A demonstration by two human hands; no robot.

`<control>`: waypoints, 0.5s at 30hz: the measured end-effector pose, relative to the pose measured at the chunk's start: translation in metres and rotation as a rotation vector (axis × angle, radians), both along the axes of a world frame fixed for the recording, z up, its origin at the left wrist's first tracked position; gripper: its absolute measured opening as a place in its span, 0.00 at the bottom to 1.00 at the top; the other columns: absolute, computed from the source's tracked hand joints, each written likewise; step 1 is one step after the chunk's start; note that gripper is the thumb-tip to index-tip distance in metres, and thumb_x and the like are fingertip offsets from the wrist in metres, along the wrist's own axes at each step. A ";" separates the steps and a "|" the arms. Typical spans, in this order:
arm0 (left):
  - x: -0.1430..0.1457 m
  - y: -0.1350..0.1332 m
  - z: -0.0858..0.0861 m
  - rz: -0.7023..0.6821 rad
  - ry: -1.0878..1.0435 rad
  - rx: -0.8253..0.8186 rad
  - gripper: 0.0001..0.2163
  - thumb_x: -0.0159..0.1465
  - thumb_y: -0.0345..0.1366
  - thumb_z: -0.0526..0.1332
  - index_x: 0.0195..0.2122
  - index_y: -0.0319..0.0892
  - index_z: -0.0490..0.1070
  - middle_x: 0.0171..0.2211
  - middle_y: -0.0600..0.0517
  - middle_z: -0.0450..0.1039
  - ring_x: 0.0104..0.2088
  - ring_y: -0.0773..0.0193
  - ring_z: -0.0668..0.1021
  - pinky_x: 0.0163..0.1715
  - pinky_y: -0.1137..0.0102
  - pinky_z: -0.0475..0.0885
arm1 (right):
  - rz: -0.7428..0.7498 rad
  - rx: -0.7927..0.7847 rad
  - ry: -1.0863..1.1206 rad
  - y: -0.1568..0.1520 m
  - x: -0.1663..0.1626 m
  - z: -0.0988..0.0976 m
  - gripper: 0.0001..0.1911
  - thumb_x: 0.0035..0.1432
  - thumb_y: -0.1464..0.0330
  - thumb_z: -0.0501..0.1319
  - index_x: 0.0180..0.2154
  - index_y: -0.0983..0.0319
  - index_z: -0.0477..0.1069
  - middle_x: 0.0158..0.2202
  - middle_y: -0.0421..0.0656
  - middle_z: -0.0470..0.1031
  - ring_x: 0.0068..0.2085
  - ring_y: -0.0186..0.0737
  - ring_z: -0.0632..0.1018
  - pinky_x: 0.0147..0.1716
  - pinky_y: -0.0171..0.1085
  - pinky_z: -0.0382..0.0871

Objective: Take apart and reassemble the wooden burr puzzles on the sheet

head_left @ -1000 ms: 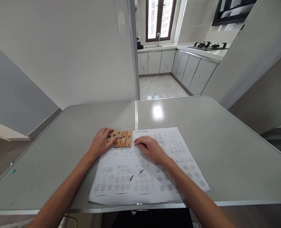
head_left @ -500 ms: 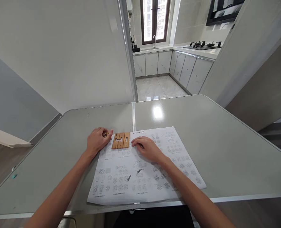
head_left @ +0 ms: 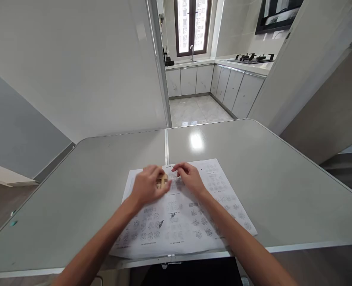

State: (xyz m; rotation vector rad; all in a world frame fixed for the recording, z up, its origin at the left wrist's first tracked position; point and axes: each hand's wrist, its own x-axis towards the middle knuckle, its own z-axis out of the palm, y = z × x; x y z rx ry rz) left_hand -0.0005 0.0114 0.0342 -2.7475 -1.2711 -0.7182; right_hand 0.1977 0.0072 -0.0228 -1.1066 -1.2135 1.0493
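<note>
My left hand (head_left: 148,185), somewhat blurred, is curled around a notched, light-coloured wooden puzzle piece (head_left: 162,181) above the upper part of the printed sheet (head_left: 152,243). Its thumb points right, below the piece. The flat wooden pieces with numbers and slots seen earlier are now almost wholly covered by this hand. Just to the right, my right hand (head_left: 190,178) hovers at or rests on the sheet's top part, fingers bent and drawn together. Whatever those fingers may hold is hidden. The two hands are close but apart.
The sheet, printed with rows of small diagrams, lies across the seam of a grey table (head_left: 283,182). A small teal bit (head_left: 13,223) lies near the table's left edge. Beyond the far edge is a kitchen with a stove (head_left: 253,58) and a tap (head_left: 192,51).
My left hand has swung right with the wooden piece, from beside the flat pieces to over them. My right hand has shifted slightly right and away from me, its fingers more curled.
</note>
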 end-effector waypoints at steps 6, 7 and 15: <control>0.047 -0.014 -0.024 -0.159 0.059 0.037 0.14 0.65 0.51 0.64 0.36 0.44 0.71 0.35 0.48 0.77 0.36 0.54 0.77 0.33 0.62 0.70 | -0.105 -0.072 0.213 0.007 0.011 -0.001 0.07 0.57 0.64 0.60 0.35 0.57 0.76 0.36 0.42 0.82 0.29 0.37 0.74 0.31 0.38 0.70; 0.050 -0.013 -0.027 -0.156 0.060 0.032 0.15 0.65 0.51 0.64 0.36 0.44 0.71 0.35 0.48 0.77 0.36 0.54 0.77 0.33 0.62 0.71 | -0.108 -0.077 0.232 0.007 0.012 -0.001 0.07 0.56 0.64 0.60 0.35 0.57 0.76 0.36 0.42 0.82 0.29 0.37 0.74 0.31 0.38 0.70; 0.048 -0.007 -0.026 -0.163 0.017 -0.030 0.20 0.68 0.54 0.61 0.50 0.43 0.72 0.49 0.43 0.78 0.49 0.48 0.78 0.53 0.52 0.71 | -0.100 -0.088 0.274 0.007 0.009 0.002 0.07 0.54 0.64 0.62 0.33 0.58 0.76 0.34 0.41 0.81 0.28 0.37 0.73 0.30 0.37 0.70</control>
